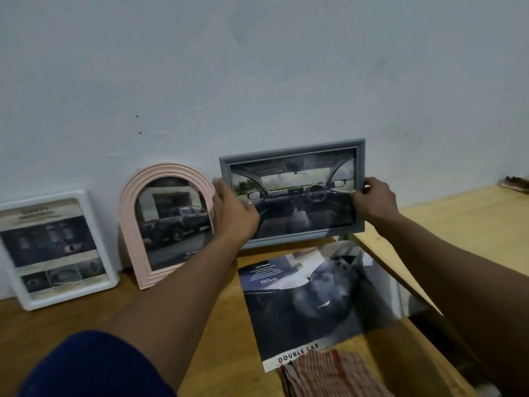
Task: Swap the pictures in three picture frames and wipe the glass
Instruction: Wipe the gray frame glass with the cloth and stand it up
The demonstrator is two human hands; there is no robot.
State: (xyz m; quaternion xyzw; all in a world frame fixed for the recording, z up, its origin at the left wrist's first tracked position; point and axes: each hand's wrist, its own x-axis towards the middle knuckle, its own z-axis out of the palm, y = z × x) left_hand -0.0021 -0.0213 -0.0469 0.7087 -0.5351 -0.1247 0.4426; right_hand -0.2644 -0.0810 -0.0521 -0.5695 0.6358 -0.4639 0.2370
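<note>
Firstly, wall (257,67): pale blue-grey, scuffed, running behind the whole back edge of the table.

Table (214,353): brown wood, carrying all three frames, the sheet and the cloth. A second, lighter table (458,219) adjoins it at the right edge.

Printed sheet (309,305): lies flat near the right edge of the table, dark car photograph, lettering "DOUBLE CAB" at its near end.

Grey frame (289,151): rectangular, landscape, upright at the back edge towards the right and slightly tilted. It holds a picture of a car interior seen from the seats. Whether its lower edge touches the table cannot be told.

Pink arched frame (128,224): leans on the wall at the back edge, just left of the grey frame, with a pickup truck picture.

White frame (100,239): portrait, leans on the wall near the back left corner, holding a page of small pictures.

Checked cloth (329,373): red and pale, folded, at the front edge, overlapping the near end of the sheet.

Left hand (234,213): grasps the grey frame's left side, thumb across the glass.

Right hand (375,202): pinches the frame's right side, thumb on the front.

Small object (515,183): at the far right of the second table, too blurred to identify.
</note>
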